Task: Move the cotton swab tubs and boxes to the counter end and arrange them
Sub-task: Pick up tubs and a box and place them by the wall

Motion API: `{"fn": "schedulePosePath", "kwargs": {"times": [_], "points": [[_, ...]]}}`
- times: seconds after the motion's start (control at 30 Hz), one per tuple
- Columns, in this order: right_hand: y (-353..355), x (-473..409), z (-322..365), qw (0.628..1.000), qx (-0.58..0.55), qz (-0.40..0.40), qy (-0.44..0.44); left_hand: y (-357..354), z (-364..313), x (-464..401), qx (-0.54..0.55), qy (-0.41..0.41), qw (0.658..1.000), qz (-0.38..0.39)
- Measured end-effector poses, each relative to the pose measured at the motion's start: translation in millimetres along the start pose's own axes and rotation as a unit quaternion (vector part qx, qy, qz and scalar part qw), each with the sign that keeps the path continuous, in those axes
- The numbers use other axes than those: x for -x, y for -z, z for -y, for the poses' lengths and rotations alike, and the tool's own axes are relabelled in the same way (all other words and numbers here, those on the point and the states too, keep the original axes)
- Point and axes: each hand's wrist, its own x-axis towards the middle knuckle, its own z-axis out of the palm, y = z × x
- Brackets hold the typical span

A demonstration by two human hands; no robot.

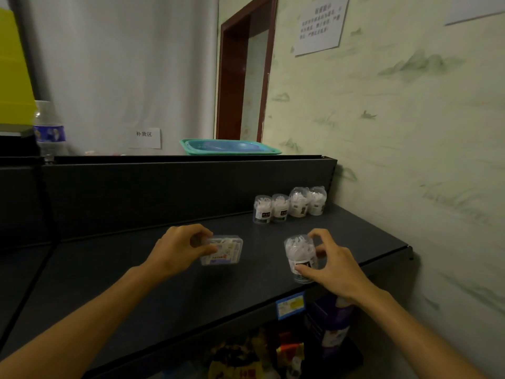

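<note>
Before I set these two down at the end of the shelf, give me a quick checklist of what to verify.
1. Left hand grip on the flat clear plastic swab box: ok, fingers curled round its near end.
2. Right hand grip on the round clear swab tub: ok, thumb and fingers around it.
3. Tub upright: ok.
4. Row of four clear swab tubs standing at the far end: ok, all upright.
5. Free space on the dark grey shelf in front of the row: ok.
6. Box lid closed: cannot tell.
</note>
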Motion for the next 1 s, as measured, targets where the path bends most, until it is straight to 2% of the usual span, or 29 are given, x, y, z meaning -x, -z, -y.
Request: {"fn": "schedulePosePath", "kwargs": {"times": [0.3,0.47,0.8,1.0], "points": [[-8,-87,-21,0.999,0.010,0.032,0.030,-21,20,-65,0.016,0.000,0.999,-0.031],[-31,-140,-13,0.996,-0.014,0.044,0.081,-11,42,-89,0.012,0.022,0.998,-0.060],[-69,-191,14,0.983,-0.049,0.078,0.161,9,72,-93,-0.034,0.071,0.988,-0.129],[-93,-200,20,0.980,-0.050,0.093,0.170,9,79,-80,-0.034,0.098,0.986,-0.132]]}}
